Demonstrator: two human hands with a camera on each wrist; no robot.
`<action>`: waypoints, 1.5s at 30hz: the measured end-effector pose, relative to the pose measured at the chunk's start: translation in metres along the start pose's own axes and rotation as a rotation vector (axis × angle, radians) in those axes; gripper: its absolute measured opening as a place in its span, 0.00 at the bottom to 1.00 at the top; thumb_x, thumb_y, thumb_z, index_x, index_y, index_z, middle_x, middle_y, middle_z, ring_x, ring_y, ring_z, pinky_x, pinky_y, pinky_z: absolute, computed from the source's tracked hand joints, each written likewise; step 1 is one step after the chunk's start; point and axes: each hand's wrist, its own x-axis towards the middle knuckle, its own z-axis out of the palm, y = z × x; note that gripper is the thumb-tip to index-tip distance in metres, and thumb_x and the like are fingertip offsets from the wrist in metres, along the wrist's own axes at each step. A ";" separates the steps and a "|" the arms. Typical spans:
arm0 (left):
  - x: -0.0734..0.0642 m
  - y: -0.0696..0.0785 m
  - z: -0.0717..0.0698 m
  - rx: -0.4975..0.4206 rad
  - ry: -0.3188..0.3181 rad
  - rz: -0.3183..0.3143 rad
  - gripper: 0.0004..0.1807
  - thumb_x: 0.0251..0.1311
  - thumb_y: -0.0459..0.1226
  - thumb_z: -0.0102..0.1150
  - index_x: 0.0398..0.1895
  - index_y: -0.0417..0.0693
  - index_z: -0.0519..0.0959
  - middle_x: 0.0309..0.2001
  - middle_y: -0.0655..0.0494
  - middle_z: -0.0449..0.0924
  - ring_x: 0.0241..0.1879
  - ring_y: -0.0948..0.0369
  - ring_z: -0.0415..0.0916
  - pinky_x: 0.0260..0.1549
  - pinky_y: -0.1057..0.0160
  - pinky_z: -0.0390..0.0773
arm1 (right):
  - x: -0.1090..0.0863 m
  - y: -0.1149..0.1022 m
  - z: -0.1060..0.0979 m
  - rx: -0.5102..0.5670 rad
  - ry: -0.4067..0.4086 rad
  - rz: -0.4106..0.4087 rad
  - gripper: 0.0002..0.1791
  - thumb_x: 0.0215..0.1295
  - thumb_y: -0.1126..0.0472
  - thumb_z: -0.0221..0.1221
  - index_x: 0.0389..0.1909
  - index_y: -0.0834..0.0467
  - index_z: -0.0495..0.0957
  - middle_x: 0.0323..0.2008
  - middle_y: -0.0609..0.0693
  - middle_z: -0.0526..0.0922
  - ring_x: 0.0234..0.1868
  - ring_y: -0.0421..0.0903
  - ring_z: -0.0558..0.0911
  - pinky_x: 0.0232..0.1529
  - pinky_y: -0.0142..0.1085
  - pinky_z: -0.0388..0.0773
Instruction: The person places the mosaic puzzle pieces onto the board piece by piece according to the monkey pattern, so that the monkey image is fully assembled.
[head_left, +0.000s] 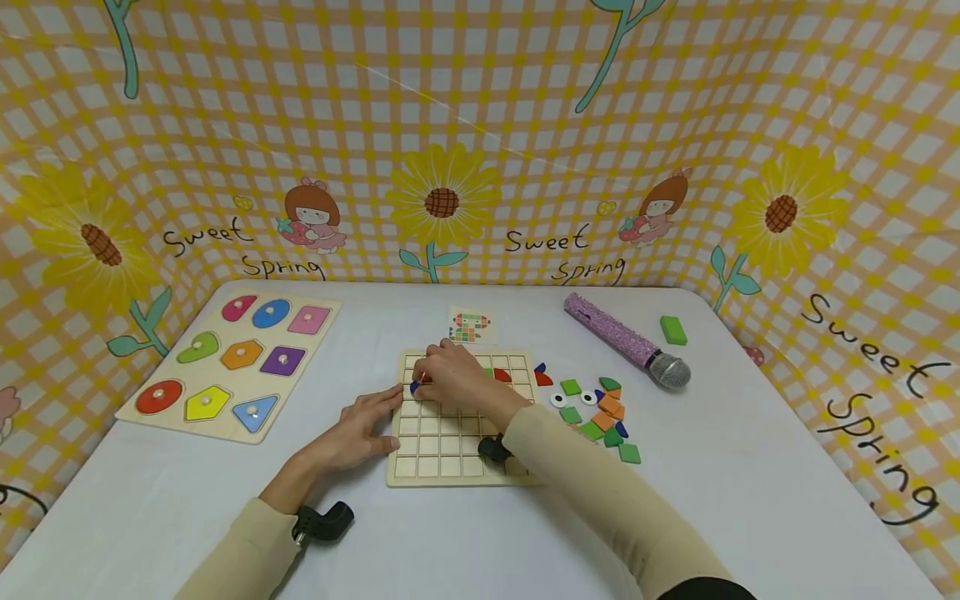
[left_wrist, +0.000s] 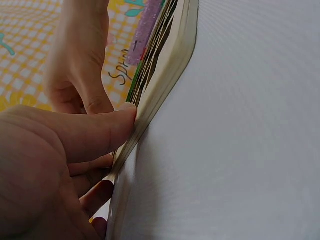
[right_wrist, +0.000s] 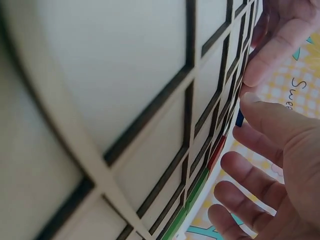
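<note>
The wooden grid board lies flat on the table, with a green tile and a red piece in its upper rows. Over the board's upper left cells, my right hand pinches a small dark-blue piece between thumb and finger. Most of that piece is hidden by the fingers. My left hand rests at the board's left edge, its thumb against the rim and its fingers extended. Behind the board lies a small picture card with a figure made of coloured shapes.
Right of the board are loose green, orange, red and blue pieces and white eye discs. A glittery purple microphone and a green block lie behind them. A shape-puzzle board lies at the left.
</note>
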 end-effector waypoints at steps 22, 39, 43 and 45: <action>0.000 0.002 -0.001 -0.012 -0.002 0.001 0.37 0.58 0.34 0.60 0.70 0.37 0.58 0.75 0.50 0.48 0.73 0.46 0.45 0.66 0.38 0.44 | -0.003 0.006 0.005 -0.026 0.008 -0.046 0.13 0.59 0.46 0.62 0.43 0.44 0.84 0.42 0.46 0.80 0.39 0.45 0.69 0.37 0.34 0.67; 0.000 0.002 0.001 -0.014 0.012 -0.018 0.37 0.57 0.34 0.60 0.70 0.38 0.57 0.75 0.51 0.48 0.73 0.46 0.44 0.67 0.39 0.44 | -0.051 0.033 -0.018 0.139 0.093 0.012 0.17 0.57 0.49 0.65 0.46 0.52 0.83 0.43 0.49 0.79 0.43 0.47 0.70 0.44 0.40 0.68; -0.001 0.002 0.002 -0.009 0.017 -0.021 0.37 0.58 0.34 0.60 0.70 0.38 0.57 0.75 0.51 0.48 0.73 0.46 0.44 0.67 0.38 0.44 | -0.081 0.056 -0.021 0.135 0.136 0.049 0.17 0.57 0.50 0.65 0.45 0.53 0.83 0.42 0.49 0.79 0.41 0.45 0.69 0.41 0.38 0.66; -0.001 0.002 0.002 -0.009 0.017 -0.022 0.37 0.58 0.34 0.60 0.70 0.38 0.57 0.75 0.51 0.48 0.73 0.46 0.44 0.67 0.38 0.44 | -0.098 0.067 -0.022 0.137 0.150 0.072 0.17 0.56 0.51 0.65 0.45 0.53 0.83 0.42 0.50 0.80 0.40 0.46 0.69 0.41 0.38 0.66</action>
